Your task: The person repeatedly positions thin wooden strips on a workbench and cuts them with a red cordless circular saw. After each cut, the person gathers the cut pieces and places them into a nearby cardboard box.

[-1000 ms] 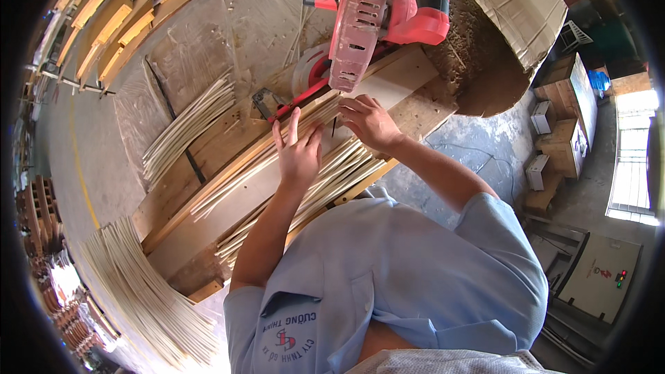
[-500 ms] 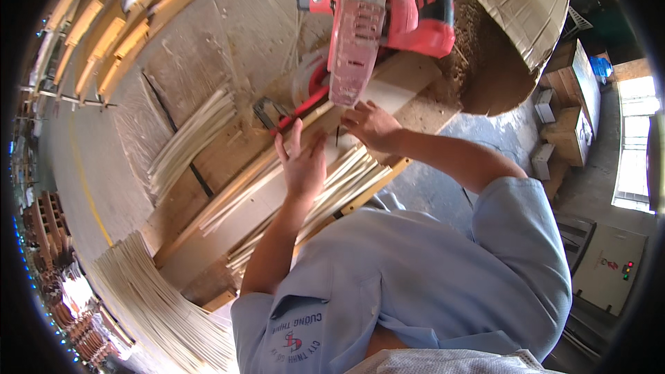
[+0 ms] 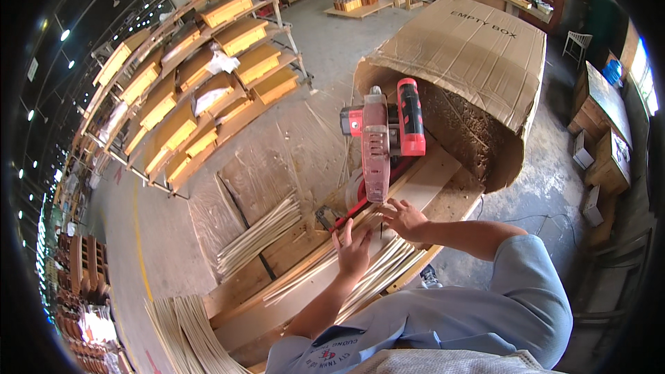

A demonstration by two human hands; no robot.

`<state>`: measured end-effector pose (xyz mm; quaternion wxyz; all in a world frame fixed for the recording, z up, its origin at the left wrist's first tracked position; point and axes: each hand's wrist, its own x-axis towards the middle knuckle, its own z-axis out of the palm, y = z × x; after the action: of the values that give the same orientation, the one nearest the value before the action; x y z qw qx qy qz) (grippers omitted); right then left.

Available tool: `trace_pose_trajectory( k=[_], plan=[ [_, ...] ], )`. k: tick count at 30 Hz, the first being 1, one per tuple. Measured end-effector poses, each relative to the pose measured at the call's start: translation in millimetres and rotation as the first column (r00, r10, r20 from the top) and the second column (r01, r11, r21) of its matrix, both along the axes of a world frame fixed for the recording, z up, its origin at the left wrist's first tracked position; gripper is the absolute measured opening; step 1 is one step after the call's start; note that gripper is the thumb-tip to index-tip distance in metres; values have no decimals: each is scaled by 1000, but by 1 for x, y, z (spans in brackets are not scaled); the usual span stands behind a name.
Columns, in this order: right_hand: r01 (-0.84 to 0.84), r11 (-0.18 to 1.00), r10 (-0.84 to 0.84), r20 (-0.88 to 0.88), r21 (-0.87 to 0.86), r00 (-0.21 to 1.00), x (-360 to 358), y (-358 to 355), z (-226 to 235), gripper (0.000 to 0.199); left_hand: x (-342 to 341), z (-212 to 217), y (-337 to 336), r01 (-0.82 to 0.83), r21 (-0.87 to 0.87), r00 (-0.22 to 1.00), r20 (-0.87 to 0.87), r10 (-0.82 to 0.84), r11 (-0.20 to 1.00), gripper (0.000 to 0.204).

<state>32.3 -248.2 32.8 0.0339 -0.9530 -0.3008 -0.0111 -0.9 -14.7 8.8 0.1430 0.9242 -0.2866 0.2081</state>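
Head lifted — hands (image 3: 355,249) pressing strips (image 3: 388,263).

Thin pale wood strips (image 3: 374,266) lie bundled flat, running diagonally across lower centre; upper ends sit under red mitre saw (image 3: 382,140) mid-frame.

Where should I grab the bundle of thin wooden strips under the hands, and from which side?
Judging by how it lies, take the strips near the end by the red saw, from above, fingers wrapped across their width. They lie flat and side by side on the board, left hand and right hand already pressing there.
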Motion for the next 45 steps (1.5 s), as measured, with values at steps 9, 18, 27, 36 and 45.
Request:
trace_pose_trajectory(
  k=[9, 18, 27, 36, 45],
  plan=[
    [128, 991, -125, -67, 44, 990, -5, -7, -13, 39, 10, 10, 2, 90, 76, 995, 29, -92, 993, 36],
    [143, 983, -123, -168, 114, 978, -5, 3, -9, 30, 11, 5, 12, 114, 37, 986, -125, -108, 993, 47],
    [258, 854, -162, -241, 452, 957, -6, -31, 9, 27, 9, 11, 9, 85, 80, 996, -42, -82, 993, 34],
    [420, 139, -467, -315, 897, 826, 44, -51, 239, 58, 10, 3, 19, 41, 83, 986, -165, -27, 996, 36],
    [628, 569, -501, -382, 531, 777, 123, -57, 283, 35, 13, -3, -3, 83, 105, 990, -125, -70, 991, 38]
  ],
)
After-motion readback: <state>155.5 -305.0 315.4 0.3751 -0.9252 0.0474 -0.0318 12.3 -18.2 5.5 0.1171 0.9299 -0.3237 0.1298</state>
